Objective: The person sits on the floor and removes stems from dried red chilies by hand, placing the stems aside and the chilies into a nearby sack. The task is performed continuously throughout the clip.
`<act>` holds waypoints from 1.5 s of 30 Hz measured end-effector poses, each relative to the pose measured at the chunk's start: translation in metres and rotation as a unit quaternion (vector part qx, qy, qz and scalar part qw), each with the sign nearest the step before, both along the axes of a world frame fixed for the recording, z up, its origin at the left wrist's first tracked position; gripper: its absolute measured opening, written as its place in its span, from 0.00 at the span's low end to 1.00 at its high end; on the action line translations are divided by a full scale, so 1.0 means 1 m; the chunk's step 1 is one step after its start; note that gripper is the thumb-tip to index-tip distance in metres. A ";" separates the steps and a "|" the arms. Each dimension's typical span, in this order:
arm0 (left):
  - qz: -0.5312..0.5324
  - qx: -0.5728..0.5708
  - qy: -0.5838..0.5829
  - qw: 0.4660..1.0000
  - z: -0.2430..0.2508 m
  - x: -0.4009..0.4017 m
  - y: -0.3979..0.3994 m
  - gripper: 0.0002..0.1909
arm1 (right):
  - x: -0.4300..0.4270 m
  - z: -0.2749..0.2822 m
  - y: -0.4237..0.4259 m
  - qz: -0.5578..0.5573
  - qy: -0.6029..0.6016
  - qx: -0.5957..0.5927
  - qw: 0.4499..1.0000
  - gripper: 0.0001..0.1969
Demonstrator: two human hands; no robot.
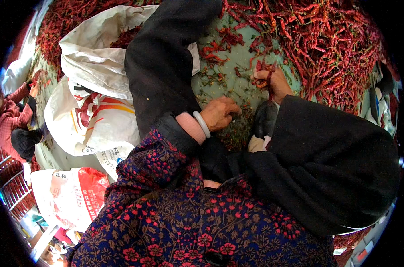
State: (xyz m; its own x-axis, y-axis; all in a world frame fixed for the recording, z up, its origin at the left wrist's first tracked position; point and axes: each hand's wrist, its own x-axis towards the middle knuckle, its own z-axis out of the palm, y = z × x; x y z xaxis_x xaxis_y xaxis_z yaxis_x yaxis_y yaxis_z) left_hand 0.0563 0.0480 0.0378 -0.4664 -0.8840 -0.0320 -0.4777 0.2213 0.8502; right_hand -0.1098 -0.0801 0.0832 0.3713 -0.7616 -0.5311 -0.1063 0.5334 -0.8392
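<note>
My right hand (pixel 278 82) comes out past my right knee, closed on several dried red chillies (pixel 271 71). Lower and to the left, my left hand (pixel 219 113), a pale bangle at its wrist, hovers over or rests near a litter of chilli stems (pixel 237 131); its fingers are curled and their undersides are hidden. Between and beyond the hands, loose red chillies (pixel 230 36) and stem scraps lie on a pale green floor (pixel 233 70). A big heap of dried red chillies (pixel 325 50) rises to the right of my right hand.
An open white woven sack (pixel 92 56) with dark red chillies inside stands past my left leg (pixel 158 66). A white-and-red printed sack (pixel 68 197) lies nearer. My black shoe (pixel 265 118) is beside the stems. At far left a person (pixel 18 113) bends over, and another chilli heap (pixel 60 28) lies behind.
</note>
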 end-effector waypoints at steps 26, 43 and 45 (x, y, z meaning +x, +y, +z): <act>0.241 0.241 0.217 0.915 -0.002 0.004 -0.007 0.13 | 0.005 -0.018 -0.018 0.026 -0.032 0.050 0.998 0.10; 0.215 0.237 0.331 0.888 -0.006 0.004 -0.014 0.12 | -0.007 -0.035 0.021 0.078 -0.115 0.080 0.987 0.12; 0.218 0.253 0.314 0.889 0.000 0.005 -0.015 0.10 | -0.005 -0.035 0.025 0.087 -0.113 0.054 0.988 0.11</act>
State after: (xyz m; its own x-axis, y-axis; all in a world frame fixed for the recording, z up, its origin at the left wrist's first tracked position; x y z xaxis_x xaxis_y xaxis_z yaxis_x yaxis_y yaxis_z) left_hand 0.0616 0.0331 0.0380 -0.1494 -0.9319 -0.3305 0.1800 -0.3543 0.9176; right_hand -0.1151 -0.0551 0.0480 0.6106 -0.6188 -0.4941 -0.0205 0.6114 -0.7911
